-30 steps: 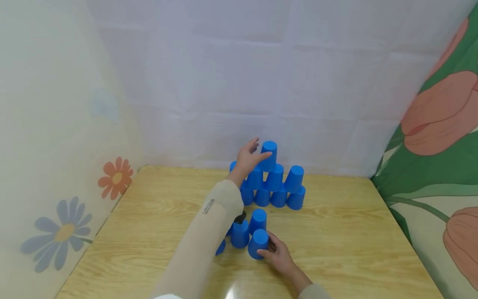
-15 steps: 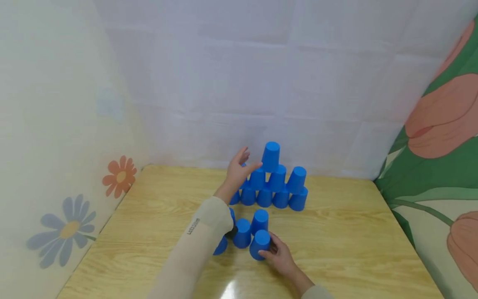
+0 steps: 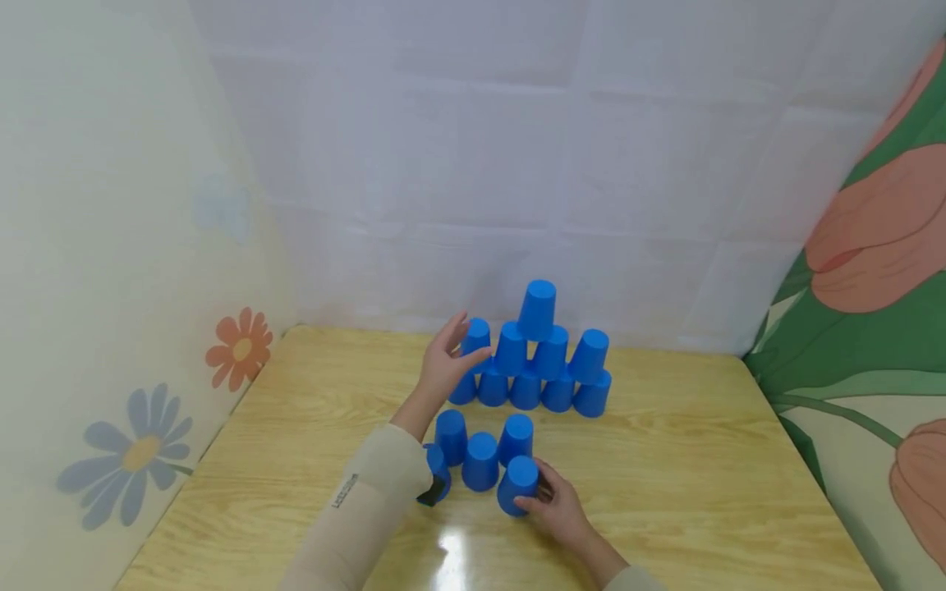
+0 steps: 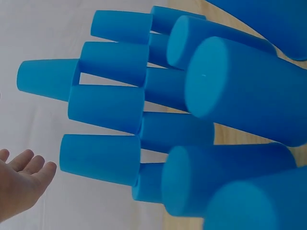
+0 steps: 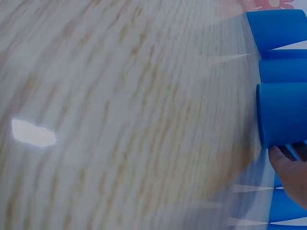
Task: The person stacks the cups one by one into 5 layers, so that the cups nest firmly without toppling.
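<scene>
Upside-down blue plastic cups stand in a tiered stack at the back: a bottom row, a second row and one top cup bridging two below. My left hand holds nothing, fingers extended and thumb spread, left of the stack by the second row's end cup. In the left wrist view, a gap separates the hand from that cup. At the front, my right hand grips the side of an upside-down cup standing on the table; in the right wrist view its thumb touches the cup.
Other upside-down cups stand on the wooden table before the stack: a middle cup, a right one, a left one, and one partly behind my left sleeve. A white cloth hangs behind.
My left hand has released the top cup and drawn back left and downward. The top cup stays on the stack. My right hand keeps its grip on the front cup.
</scene>
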`<state>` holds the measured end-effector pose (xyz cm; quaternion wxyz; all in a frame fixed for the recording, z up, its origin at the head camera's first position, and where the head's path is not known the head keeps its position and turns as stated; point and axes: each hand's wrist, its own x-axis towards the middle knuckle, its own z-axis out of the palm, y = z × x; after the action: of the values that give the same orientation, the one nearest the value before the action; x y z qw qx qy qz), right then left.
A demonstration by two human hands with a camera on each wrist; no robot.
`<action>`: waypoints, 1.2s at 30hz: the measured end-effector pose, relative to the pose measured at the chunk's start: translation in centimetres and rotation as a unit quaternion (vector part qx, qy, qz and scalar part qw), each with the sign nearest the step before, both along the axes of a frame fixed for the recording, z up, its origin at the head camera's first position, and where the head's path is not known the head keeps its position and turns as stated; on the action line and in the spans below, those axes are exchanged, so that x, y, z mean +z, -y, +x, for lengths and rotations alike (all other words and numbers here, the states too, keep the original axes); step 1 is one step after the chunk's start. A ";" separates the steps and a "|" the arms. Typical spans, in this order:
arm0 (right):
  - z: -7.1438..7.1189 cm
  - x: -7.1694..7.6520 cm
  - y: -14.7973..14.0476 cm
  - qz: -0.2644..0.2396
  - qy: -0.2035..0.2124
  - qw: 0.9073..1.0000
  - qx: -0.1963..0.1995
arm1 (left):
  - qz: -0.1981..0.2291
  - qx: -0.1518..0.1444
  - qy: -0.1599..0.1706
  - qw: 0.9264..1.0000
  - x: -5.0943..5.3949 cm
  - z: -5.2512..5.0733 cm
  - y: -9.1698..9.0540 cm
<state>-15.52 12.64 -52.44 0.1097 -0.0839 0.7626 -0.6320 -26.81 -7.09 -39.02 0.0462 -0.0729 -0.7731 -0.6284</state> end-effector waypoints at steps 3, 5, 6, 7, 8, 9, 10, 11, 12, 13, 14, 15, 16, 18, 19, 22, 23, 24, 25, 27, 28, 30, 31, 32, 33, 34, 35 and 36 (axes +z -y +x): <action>0.0 0.4 -0.2 -0.004 0.002 1.000 0.002 | 0.000 -0.006 0.000 1.000 -0.7 0.7 0.7; 0.1 0.7 -0.3 -0.007 0.002 1.000 0.006 | -0.008 -0.003 0.002 1.000 -1.2 1.1 1.3; 0.1 1.0 -0.4 -0.008 -0.001 1.000 0.009 | -0.013 -0.002 0.002 1.000 -1.5 1.3 1.5; 0.1 1.2 -0.4 -0.006 -0.003 1.000 0.012 | -0.018 -0.001 0.001 1.000 -1.7 1.4 1.8; 0.2 1.6 -0.5 -0.007 -0.002 1.000 0.016 | -0.023 0.001 0.002 1.000 -1.9 1.6 2.0; 0.2 2.0 -0.6 -0.010 -0.003 1.000 0.021 | -0.029 0.005 0.002 1.000 -2.1 1.8 2.3; 0.2 2.5 -0.7 -0.010 -0.004 1.000 0.026 | -0.032 0.009 0.004 0.999 -2.3 2.0 2.5; 0.3 3.0 -0.8 -0.009 -0.006 0.999 0.031 | -0.035 0.010 0.004 0.999 -2.5 2.2 2.7; 0.4 3.6 -0.9 -0.009 -0.007 0.999 0.034 | -0.036 0.010 0.003 0.999 -2.7 2.3 2.9; 0.4 4.2 -0.9 -0.009 -0.006 0.999 0.036 | -0.035 0.009 0.005 0.999 -2.9 2.5 3.1; 0.5 4.8 -1.0 -0.008 -0.009 0.999 0.038 | -0.036 0.009 0.008 0.999 -3.0 2.7 3.3; 0.6 5.4 -1.0 -0.005 -0.011 0.999 0.038 | -0.035 0.009 0.011 0.999 -3.2 2.9 3.5; 0.6 5.9 -1.0 0.002 -0.015 0.999 0.038 | -0.032 0.007 0.013 0.999 -3.3 3.1 3.7; 0.7 6.7 -1.1 0.012 -0.022 0.999 0.034 | -0.028 0.004 0.018 0.999 -3.7 3.5 4.1; 0.7 7.0 -1.2 0.017 -0.026 0.999 0.032 | -0.025 0.005 0.023 0.999 -3.9 3.7 4.2; 0.6 7.5 -1.4 0.028 -0.039 0.999 0.019 | -0.020 0.012 0.036 0.999 -4.6 4.3 4.7; 0.5 7.6 -1.5 0.031 -0.047 0.998 0.014 | -0.017 0.014 0.041 0.999 -4.9 4.6 4.8; 0.3 7.3 -1.8 0.033 -0.053 0.998 0.008 | -0.013 0.016 0.043 0.999 -5.1 4.8 4.9; 0.0 7.1 -2.0 0.035 -0.058 0.998 0.001 | -0.011 0.018 0.046 0.999 -5.4 5.1 5.0; -0.6 6.6 -2.6 0.038 -0.073 0.997 -0.010 | -0.003 0.021 0.046 0.999 -5.8 5.5 5.2; -0.9 6.5 -2.9 0.041 -0.081 0.996 -0.015 | 0.000 0.022 0.046 0.999 -6.0 5.8 5.2; -1.5 6.2 -3.4 0.043 -0.092 0.995 -0.023 | 0.005 0.024 0.041 0.999 -6.3 6.1 5.3; -1.7 6.5 -3.6 0.044 -0.099 0.994 -0.025 | 0.006 0.027 0.040 0.999 -6.5 6.2 5.4; -1.9 6.7 -3.7 0.046 -0.105 0.993 -0.026 | 0.008 0.029 0.038 0.999 -6.6 6.3 5.5; -2.1 6.9 -3.9 0.048 -0.111 0.992 -0.028 | 0.009 0.031 0.039 0.999 -6.7 6.5 5.5; -2.2 7.1 -4.0 0.051 -0.118 0.991 -0.028 | 0.006 0.033 0.042 0.999 -6.9 6.7 5.5; -2.4 7.3 -4.1 0.053 -0.124 0.991 -0.027 | 0.002 0.034 0.047 0.998 -7.0 6.8 5.6; -2.5 7.5 -4.2 0.057 -0.129 0.990 -0.026 | 0.000 0.034 0.050 0.998 -7.1 7.1 5.6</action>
<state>-18.04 16.85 -44.92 -0.0015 -0.1382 0.8072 -0.5739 -19.76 -12.70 -46.16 0.0288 -0.0150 -0.7767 -0.6291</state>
